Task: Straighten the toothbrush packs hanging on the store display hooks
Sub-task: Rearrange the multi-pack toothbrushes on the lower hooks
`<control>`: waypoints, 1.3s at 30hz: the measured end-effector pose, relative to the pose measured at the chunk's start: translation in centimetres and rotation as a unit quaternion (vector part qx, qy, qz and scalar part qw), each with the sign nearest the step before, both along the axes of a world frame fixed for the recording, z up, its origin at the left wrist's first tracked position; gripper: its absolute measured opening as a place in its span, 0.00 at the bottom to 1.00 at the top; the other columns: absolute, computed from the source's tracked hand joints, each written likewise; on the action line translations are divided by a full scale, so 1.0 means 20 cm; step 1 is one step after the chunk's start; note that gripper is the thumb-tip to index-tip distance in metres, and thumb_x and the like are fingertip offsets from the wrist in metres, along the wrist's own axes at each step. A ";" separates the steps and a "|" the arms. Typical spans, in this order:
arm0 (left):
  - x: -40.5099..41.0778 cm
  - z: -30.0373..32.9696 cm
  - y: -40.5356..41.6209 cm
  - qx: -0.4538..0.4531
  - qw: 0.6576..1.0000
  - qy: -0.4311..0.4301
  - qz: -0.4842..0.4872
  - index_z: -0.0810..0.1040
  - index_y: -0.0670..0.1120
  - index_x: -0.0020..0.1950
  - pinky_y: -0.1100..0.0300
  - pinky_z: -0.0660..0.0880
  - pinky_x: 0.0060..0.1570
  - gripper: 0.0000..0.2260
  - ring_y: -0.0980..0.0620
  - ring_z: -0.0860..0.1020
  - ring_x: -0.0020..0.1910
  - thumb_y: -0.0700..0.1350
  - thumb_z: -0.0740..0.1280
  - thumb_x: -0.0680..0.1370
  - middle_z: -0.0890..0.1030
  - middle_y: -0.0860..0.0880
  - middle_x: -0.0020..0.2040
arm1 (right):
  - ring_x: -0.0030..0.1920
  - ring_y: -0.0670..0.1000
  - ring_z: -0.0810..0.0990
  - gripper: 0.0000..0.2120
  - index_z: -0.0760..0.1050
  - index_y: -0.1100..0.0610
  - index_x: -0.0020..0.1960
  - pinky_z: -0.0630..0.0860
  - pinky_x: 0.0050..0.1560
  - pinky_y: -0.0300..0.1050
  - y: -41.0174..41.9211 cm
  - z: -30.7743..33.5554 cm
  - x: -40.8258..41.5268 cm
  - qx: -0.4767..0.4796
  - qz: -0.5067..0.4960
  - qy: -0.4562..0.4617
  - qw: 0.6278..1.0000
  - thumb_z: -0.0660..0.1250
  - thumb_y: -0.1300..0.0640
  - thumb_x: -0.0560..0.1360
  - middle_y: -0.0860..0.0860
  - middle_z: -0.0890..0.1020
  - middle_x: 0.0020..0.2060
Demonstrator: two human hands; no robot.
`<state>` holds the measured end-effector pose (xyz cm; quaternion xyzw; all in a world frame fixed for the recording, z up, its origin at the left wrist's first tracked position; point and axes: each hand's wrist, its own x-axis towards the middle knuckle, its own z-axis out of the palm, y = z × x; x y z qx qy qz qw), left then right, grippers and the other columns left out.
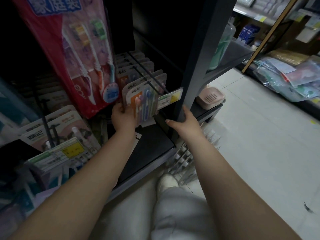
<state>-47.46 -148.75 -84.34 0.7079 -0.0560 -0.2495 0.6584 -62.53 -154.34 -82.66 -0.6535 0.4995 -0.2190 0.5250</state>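
Squaring the front toothbrush pack (138, 103) on its display hook (152, 84): left hand (123, 116) has its grip pinched on the pack's lower left edge; right hand (183, 122) rests loose-fingered on the shelf upright (195, 66), holding nothing. Next, probably: align pack with the row behind, then release.

The scene is dim overall, with the upper left and centre of the display sunk in near-black shadow. The brightest area is the pale floor (251, 135) at right, lit softly from that side — no hard shadows fall on it. Some light catches the glossy red toothbrush pack (72, 54) and the price tag (170, 98), which shows a faint sheen. Detail is soft everywhere; the lower left packs and the right-hand shelves (285, 40) smear into blur. Wide-angle distortion bends the dark upright post (199, 66) and stretches both forearms toward the bottom corners.
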 end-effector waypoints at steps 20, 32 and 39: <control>-0.19 0.40 0.69 0.008 0.945 -0.118 -0.306 0.55 0.47 0.76 0.68 0.61 0.60 0.24 0.59 0.63 0.65 0.42 0.57 0.81 0.66 0.51 0.70 | 0.58 0.39 0.65 0.37 0.54 0.49 0.75 0.64 0.54 0.31 0.61 0.43 0.05 -0.008 0.134 -0.070 0.989 0.69 0.61 0.73 0.42 0.67 0.58; -0.07 0.37 1.34 -0.002 0.913 -0.348 -0.213 0.58 0.54 0.72 0.59 0.64 0.69 0.24 0.55 0.67 0.69 0.41 0.59 0.77 0.67 0.51 0.70 | 0.64 0.43 0.68 0.34 0.61 0.52 0.72 0.65 0.58 0.30 1.01 0.38 0.35 -0.172 0.209 -0.071 0.960 0.71 0.60 0.70 0.46 0.71 0.63; 0.14 0.40 1.68 0.023 0.923 -0.379 -0.067 0.66 0.49 0.67 0.70 0.68 0.60 0.19 0.68 0.72 0.58 0.45 0.59 0.76 0.73 0.52 0.63 | 0.61 0.46 0.70 0.28 0.67 0.56 0.68 0.66 0.62 0.37 1.26 0.40 0.59 -0.255 0.239 -0.111 0.930 0.72 0.58 0.69 0.51 0.73 0.61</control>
